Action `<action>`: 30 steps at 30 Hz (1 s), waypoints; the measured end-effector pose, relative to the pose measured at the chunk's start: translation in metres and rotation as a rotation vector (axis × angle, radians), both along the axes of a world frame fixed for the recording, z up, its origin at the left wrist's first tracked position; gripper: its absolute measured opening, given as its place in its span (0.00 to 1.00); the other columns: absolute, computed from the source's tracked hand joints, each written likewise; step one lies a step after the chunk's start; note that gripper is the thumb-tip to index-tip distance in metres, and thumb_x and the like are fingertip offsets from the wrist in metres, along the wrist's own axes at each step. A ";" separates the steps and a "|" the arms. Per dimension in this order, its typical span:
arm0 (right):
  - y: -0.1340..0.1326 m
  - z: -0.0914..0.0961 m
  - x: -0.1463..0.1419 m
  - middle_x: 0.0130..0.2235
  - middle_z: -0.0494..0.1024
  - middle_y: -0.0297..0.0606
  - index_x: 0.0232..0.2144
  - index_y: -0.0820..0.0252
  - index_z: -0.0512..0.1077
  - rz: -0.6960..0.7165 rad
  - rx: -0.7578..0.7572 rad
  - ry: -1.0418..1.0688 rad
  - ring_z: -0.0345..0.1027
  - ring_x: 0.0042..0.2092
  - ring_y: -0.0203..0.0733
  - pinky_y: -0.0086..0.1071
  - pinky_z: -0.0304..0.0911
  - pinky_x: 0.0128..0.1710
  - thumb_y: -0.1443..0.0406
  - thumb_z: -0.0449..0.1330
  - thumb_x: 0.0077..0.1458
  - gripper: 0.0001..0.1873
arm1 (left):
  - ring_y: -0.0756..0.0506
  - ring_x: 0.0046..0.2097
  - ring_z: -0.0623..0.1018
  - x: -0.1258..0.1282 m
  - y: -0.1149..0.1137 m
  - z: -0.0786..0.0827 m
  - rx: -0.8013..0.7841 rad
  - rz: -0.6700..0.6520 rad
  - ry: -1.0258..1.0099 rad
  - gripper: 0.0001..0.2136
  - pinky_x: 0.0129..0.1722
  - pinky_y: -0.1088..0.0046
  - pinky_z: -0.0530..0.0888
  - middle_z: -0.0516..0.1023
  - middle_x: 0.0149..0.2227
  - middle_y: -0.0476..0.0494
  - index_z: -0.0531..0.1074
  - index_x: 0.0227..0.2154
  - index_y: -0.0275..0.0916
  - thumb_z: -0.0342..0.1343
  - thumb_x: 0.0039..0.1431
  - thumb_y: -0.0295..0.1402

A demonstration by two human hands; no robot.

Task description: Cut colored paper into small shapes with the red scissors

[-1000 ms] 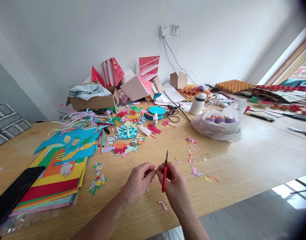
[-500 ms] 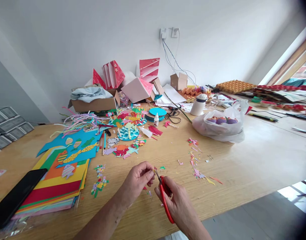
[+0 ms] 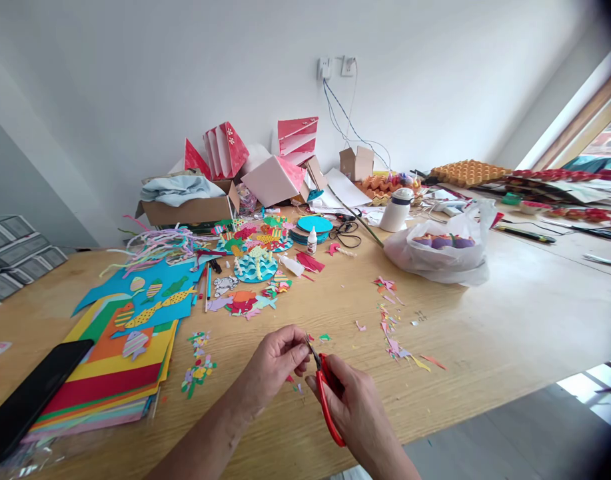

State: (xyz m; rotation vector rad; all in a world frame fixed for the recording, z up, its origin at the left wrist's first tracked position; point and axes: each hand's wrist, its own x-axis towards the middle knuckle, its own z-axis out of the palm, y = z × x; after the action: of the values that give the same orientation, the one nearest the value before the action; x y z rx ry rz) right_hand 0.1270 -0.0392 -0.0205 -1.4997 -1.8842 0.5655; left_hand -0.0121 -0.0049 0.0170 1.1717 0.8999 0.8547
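Observation:
My right hand (image 3: 352, 403) is wrapped round red-handled scissors (image 3: 326, 417), their narrow blades pointing up and left. The blade tips meet the fingertips of my left hand (image 3: 280, 360), which is closed in a pinch. Whatever lies between those fingers is too small to make out. Under and beyond my hands lie tiny paper bits, one a green scrap (image 3: 325, 337). Left of my left hand is a small heap of coloured paper pieces (image 3: 200, 373). Paper offcuts (image 3: 392, 340) are strewn to the right.
Coloured paper sheets (image 3: 100, 390) with paper fish and a black phone (image 3: 40, 400) lie at left. Beyond my hands are paper fish (image 3: 242, 300), blue discs (image 3: 312, 223) and a glue bottle (image 3: 312, 241). A plastic bag (image 3: 435, 263) sits right, boxes (image 3: 185, 210) along the wall.
My right hand and the scissors have shifted very slightly left. My left hand keeps its pinch at the blade tips, and the things on the table stay as they were.

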 end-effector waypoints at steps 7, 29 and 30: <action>-0.002 -0.005 0.004 0.16 0.57 0.25 0.17 0.57 0.53 0.000 0.033 -0.034 0.48 0.18 0.30 0.22 0.45 0.18 0.61 0.52 0.49 0.14 | 0.53 0.25 0.65 -0.003 0.003 -0.001 -0.003 -0.020 0.041 0.12 0.27 0.77 0.63 0.64 0.22 0.52 0.65 0.23 0.35 0.55 0.45 0.40; 0.007 -0.001 0.015 0.16 0.60 0.28 0.17 0.57 0.54 0.017 -0.126 -0.117 0.51 0.18 0.32 0.24 0.46 0.20 0.57 0.48 0.51 0.16 | 0.53 0.24 0.64 -0.010 0.008 -0.006 0.073 0.037 0.123 0.09 0.26 0.78 0.64 0.64 0.20 0.53 0.64 0.23 0.35 0.52 0.47 0.37; 0.009 0.001 0.017 0.16 0.61 0.28 0.18 0.57 0.55 0.014 -0.147 -0.123 0.52 0.19 0.32 0.24 0.46 0.19 0.57 0.48 0.51 0.15 | 0.53 0.24 0.65 -0.011 0.008 -0.007 0.070 0.046 0.119 0.09 0.26 0.78 0.64 0.64 0.20 0.53 0.64 0.23 0.35 0.52 0.47 0.37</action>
State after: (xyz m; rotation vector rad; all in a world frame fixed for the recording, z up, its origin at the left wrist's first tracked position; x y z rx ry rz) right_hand 0.1437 -0.0303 -0.0196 -1.6494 -1.9845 0.6435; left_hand -0.0227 0.0035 0.0103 1.2777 1.0044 0.8665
